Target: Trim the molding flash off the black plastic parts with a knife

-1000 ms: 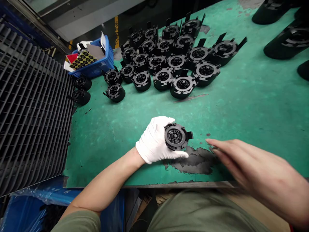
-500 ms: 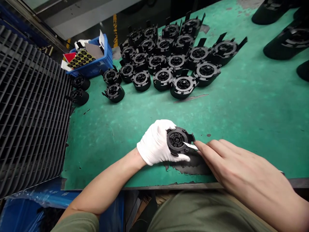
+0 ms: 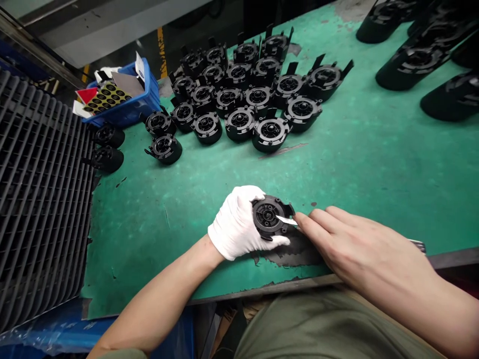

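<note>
One black part (image 3: 266, 213) is held above the counter (image 3: 374, 169), near its front edge, by the gloved left hand (image 3: 236, 225), whose grip is closed round the part's side. One pale, pointed blade (image 3: 287, 221) is pinched by the bare right hand (image 3: 348, 244), its tip placed over the part's face; whether the two are touching cannot be told. Beyond, some twenty similar units (image 3: 270, 132) are grouped on the counter. Two more (image 3: 108, 158) are set at the left, beside one blue crate (image 3: 150, 97). At far right, at least four cylinders (image 3: 395, 75) are seen.
</note>
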The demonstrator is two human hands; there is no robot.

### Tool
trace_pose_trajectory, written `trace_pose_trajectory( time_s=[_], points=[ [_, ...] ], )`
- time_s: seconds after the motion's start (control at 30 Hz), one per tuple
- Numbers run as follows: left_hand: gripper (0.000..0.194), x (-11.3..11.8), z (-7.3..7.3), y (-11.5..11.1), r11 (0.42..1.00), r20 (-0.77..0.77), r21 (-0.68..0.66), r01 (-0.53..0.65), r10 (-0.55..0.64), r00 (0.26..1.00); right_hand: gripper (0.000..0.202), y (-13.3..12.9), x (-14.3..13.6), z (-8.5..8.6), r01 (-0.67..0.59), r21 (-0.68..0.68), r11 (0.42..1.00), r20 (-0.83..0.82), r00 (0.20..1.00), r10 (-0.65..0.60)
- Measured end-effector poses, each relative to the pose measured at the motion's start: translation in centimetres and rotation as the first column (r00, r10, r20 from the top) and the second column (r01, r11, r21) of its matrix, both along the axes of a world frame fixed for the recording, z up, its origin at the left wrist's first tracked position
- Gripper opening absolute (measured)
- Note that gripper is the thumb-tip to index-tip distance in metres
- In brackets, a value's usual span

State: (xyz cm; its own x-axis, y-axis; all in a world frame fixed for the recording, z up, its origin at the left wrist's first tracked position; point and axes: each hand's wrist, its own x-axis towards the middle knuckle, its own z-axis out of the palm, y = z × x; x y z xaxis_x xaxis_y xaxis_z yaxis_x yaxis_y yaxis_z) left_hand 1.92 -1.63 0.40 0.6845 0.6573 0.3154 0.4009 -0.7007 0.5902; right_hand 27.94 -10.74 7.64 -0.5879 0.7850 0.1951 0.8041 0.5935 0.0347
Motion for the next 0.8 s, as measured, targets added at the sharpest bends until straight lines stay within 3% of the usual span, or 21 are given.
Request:
trace_pose_trajectory(
  time_s=[0.13, 0.3, 0.5, 0.67, 0.8],
  points=[
    [0.089, 0.3, -0.8, -0.6, 0.993, 0.012, -0.018, -0.115, 0.115, 0.993, 0.027, 0.2, 0.2, 0.0, 0.030, 0.034, 0.999, 0.073, 0.997, -0.033],
    [0.083, 0.8, -1.5, -1.8, 0.970, 0.104, 0.070, -0.231, 0.223, 0.969, 0.030, 1.0, 1.2, -0.1, 0.016, 0.066, 0.998, 0.085, 0.996, -0.022],
    [0.122, 1.6, 0.3, -1.7, 0.970, 0.002, 0.009, -0.241, 0.241, 0.971, 0.030, 1.6, 1.8, -0.1, 0.008, 0.043, 0.999, 0.012, 1.000, -0.009],
    [0.082, 2.3, 1.3, -1.4, 0.973, -0.008, -0.065, -0.223, 0.223, 0.975, 0.036, 2.5, 3.0, 0.2, -0.011, 0.002, 1.000, 0.009, 1.000, 0.011],
    [0.074, 2.4, 1.2, -1.4, 0.977, 0.036, -0.080, -0.200, 0.203, 0.979, 0.037, 2.8, 3.3, -0.2, -0.031, 0.024, 0.999, 0.029, 0.999, 0.030]
  ],
)
